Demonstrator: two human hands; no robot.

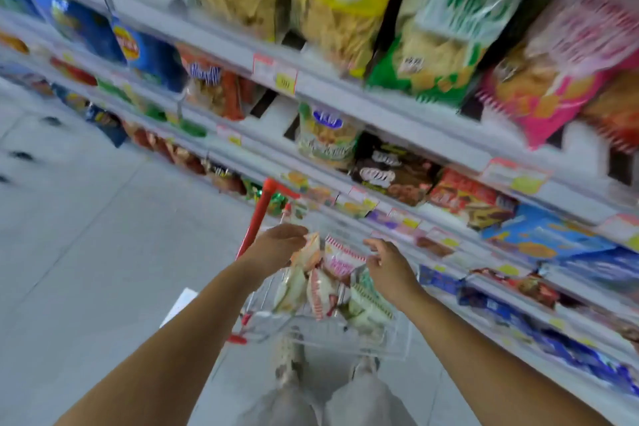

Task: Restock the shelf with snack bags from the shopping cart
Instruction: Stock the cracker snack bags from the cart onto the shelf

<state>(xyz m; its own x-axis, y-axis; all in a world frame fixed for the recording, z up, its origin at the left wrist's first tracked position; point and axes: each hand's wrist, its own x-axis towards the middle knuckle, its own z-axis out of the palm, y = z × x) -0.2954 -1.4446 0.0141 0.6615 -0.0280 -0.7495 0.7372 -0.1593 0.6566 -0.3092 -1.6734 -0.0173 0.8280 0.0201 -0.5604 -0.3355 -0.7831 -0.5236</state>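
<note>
A wire shopping cart (262, 301) with a red handle stands in front of me and holds several snack bags. My left hand (276, 245) reaches over it and pinches the top of an orange-and-white snack bag (309, 252). My right hand (387, 266) hovers over a pink-and-white bag (340, 261) with its fingers spread, touching or just above it. Green-and-white bags (366, 304) lie deeper in the cart. The shelf (380, 107) runs along my right, stocked with bags. The frame is blurred.
Several shelf tiers carry yellow, green, pink and blue snack bags, with price tags (285, 78) on the rails. A gap (273, 114) shows on the second tier beside a green bag. Open grey floor (86, 235) lies to the left. My feet stand behind the cart.
</note>
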